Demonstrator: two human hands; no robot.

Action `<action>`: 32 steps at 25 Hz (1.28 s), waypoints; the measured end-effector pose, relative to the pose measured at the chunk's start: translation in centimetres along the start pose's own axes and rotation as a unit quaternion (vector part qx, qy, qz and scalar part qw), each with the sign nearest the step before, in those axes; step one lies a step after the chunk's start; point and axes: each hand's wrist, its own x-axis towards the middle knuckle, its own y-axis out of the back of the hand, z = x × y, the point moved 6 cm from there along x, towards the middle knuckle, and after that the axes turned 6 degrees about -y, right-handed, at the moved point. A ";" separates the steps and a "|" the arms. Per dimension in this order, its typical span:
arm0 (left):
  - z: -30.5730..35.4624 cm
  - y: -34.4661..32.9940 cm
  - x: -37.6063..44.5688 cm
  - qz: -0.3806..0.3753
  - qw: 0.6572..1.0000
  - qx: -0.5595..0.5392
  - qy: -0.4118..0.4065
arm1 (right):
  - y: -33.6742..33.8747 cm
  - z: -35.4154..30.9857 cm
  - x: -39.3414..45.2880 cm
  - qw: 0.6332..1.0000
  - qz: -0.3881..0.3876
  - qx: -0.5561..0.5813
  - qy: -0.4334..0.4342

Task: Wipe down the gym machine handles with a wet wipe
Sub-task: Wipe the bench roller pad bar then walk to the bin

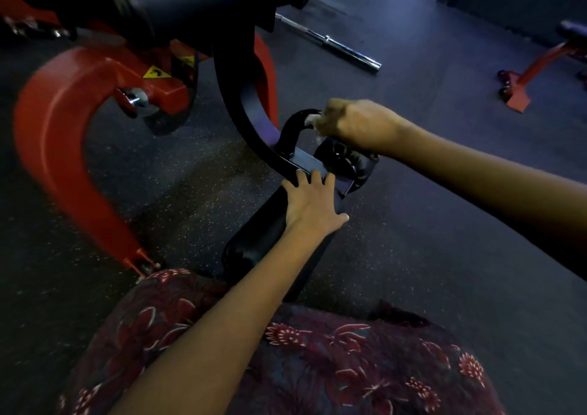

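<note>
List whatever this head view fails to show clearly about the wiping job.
- Wet wipe: only a pale scrap shows; the right hand gripping it covers the rest.
- Handle: the stretch under that hand is hidden, so wiped and unwiped parts cannot be told.
- Pad: its near end is hidden behind the left forearm, whose left hand rests on it.
- Barbell: its far end is hidden by the machine.

A black curved handle (293,122) rises from the machine's black arm (254,122), with a crumpled white wet wipe (313,119) pressed against its upper bend.
</note>
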 end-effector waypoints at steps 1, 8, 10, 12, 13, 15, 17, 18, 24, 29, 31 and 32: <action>0.0 0.0 -0.1 -0.001 1.000 0.004 0.000 | -0.2 -0.2 -1.5 1.000 0.019 0.001 0.014; 0.2 0.0 -0.1 0.013 1.000 0.016 -0.001 | 0.8 0.1 -8.5 0.986 0.106 0.105 -0.079; 0.4 -0.1 -0.1 0.007 1.000 0.026 0.000 | 0.5 0.4 -7.3 0.977 0.128 0.130 -0.114; 0.3 -0.1 0.1 0.000 1.000 0.030 -0.001 | 0.6 1.3 -4.9 0.959 0.155 0.176 -0.160; 0.2 -0.2 0.2 -0.002 0.999 0.032 -0.001 | 0.5 1.9 -3.7 0.950 0.163 0.198 -0.179; 0.2 -0.5 0.0 0.000 0.999 0.035 0.001 | 0.3 2.6 -2.3 0.939 0.155 0.230 -0.204; 0.4 -0.7 -0.2 -0.005 0.999 0.044 -0.001 | 0.0 2.9 -2.9 0.925 0.165 0.262 -0.220; 0.4 -0.7 -0.1 -0.010 0.999 0.046 0.000 | 0.0 3.0 -3.4 0.918 0.175 0.276 -0.225; 0.8 0.5 -0.7 -0.039 0.999 -0.008 0.015 | -0.3 3.2 -4.5 0.885 0.121 0.341 -0.294; 0.2 2.0 -1.2 -0.096 0.991 -0.091 0.038 | -0.7 3.6 -3.6 0.860 -0.018 0.378 -0.342; 0.0 2.7 -2.6 -0.145 0.983 -0.095 0.058 | 0.0 3.2 -4.7 0.849 -0.070 0.363 -0.378; 0.0 3.4 -3.5 -0.160 0.980 -0.097 0.074 | 0.5 3.2 -5.3 0.840 -0.106 0.354 -0.398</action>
